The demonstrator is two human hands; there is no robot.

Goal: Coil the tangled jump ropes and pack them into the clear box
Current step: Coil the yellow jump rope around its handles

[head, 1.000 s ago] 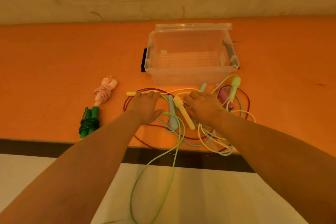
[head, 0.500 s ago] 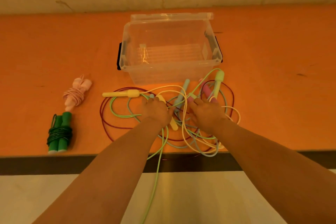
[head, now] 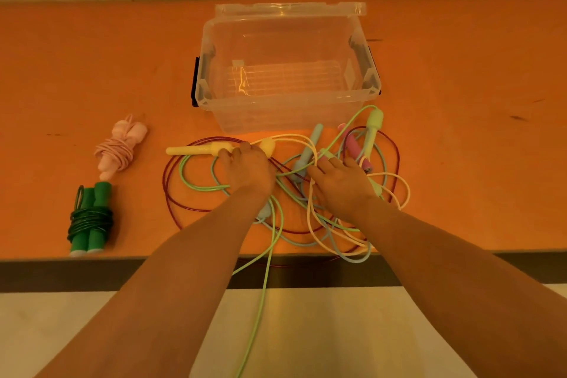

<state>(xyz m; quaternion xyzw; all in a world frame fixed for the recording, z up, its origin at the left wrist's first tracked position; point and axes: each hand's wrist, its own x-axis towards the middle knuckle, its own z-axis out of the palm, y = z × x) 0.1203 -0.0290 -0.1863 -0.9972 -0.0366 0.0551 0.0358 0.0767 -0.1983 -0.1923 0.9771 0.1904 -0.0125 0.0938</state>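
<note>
Two ropes are judged finished: a pink coiled rope (head: 121, 147) and a green coiled rope (head: 89, 219) are laid on the orange surface (head: 76, 70) at about 9 o'clock of the tangle (head: 306, 187). Neither has been packed.

The clear box (head: 287, 70) is set at 12 o'clock of the tangle, lid open; nothing is seen inside it.

The remaining ropes (yellow, light green, blue, maroon) are left knotted, with one green strand hung over the near edge.

The left hand (head: 248, 167) is closed on a yellow handle (head: 267, 146). The right hand (head: 340, 181) is laid over the cords; whether its grip is closed on anything cannot be told.
</note>
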